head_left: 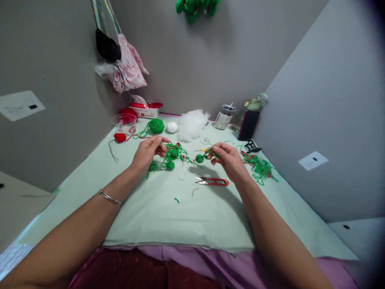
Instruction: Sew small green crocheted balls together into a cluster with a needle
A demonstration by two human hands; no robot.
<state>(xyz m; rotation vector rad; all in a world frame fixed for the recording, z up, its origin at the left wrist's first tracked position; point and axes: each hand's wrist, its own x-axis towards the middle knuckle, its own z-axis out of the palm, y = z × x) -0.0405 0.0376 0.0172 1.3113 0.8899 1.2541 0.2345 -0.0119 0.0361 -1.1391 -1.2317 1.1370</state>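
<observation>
1. The right hand (224, 157) has thumb and forefinger pressed together, pinching green yarn (209, 150).
2. A small green ball (199, 158) lies just beside that grip, at about eight o'clock from the fingertips; the yarn seems to run to it, though the join is too small to be sure.
3. The left hand (152, 149) is at the near-left edge of a tangle of green balls and loose strands (177, 151), which spreads toward four o'clock from its fingertips. Its fingers are curled, the forefinger reaching out; I cannot tell whether they pinch anything.
4. From the left fingertips, a green yarn ball (157, 126) is at eleven o'clock, a white ball (172, 127) at one and a red piece (120, 137) at nine.
5. From the right fingertips, orange-handled snips (213, 181) lie at six o'clock with blades slightly apart, white stuffing (192, 125) between ten and eleven, a can (223, 118) at one, a dark phone (249, 125) at two, and yarn scraps (261, 166) between three and four.
</observation>
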